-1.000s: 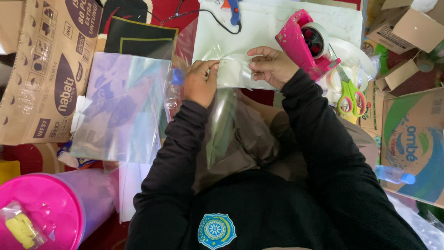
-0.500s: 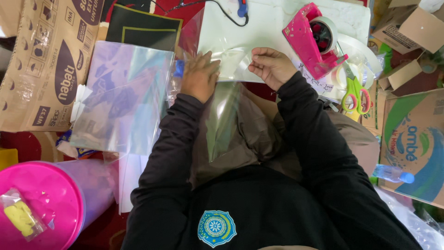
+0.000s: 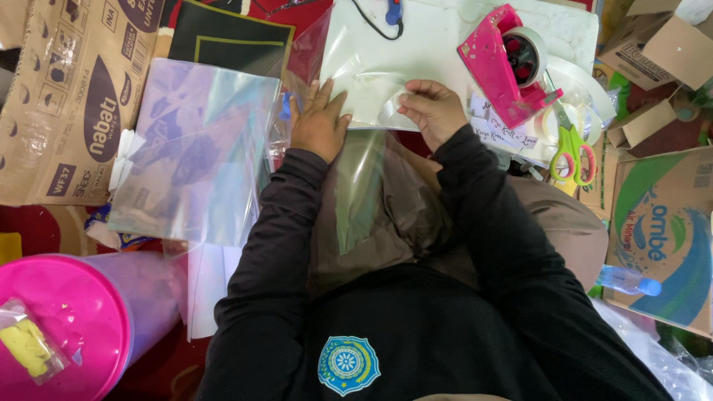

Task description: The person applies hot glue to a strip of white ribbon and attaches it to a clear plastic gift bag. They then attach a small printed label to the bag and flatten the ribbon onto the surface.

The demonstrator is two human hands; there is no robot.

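The clear plastic bag (image 3: 369,160) ran lengthwise from the white board (image 3: 431,52) toward the person's lap (mouth end away). Left hand (image 3: 318,122) pressed flat, fingers spread; right hand (image 3: 433,109) pinched its edge.

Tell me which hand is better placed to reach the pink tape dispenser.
Probably the right hand: it pinches the clear plastic bag just beside the pink tape dispenser, while the left hand lies flat on the bag, farther away.

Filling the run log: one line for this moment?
left hand: flat on clear bag | right hand: pinching bag edge | tape dispenser: right, untouched | scissors: idle
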